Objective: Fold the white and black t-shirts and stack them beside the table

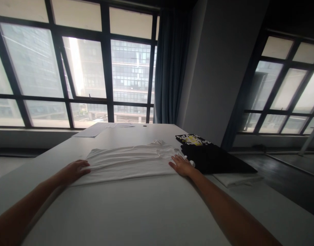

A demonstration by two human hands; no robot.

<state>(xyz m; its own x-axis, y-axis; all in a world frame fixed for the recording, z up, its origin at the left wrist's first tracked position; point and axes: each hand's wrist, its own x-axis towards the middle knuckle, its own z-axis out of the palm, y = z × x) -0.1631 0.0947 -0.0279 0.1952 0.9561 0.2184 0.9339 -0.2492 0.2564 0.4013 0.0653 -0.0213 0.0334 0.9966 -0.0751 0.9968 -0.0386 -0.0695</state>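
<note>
A white T-shirt (126, 162) lies folded lengthwise across the white table (131, 212) in front of me, with light creases along it. Its bunched collar area (158, 142) points towards the far side. At the shirt's left end rests my left hand (75, 169), its fingers slightly bent and thumb apart, touching the edge of the cloth. My right hand (181, 165) lies flat on the right end, fingers spread. A small white bit of fabric shows beside that hand's outer edge; what it belongs to is partly hidden.
Right of the shirt lies a black garment (215, 159) with a white and yellow print (192, 139), partly over a folded white cloth (239, 180). Sheets of paper (91, 130) lie at the table's far left. Beyond stand windows, a blue curtain (169, 68) and a pillar (213, 68).
</note>
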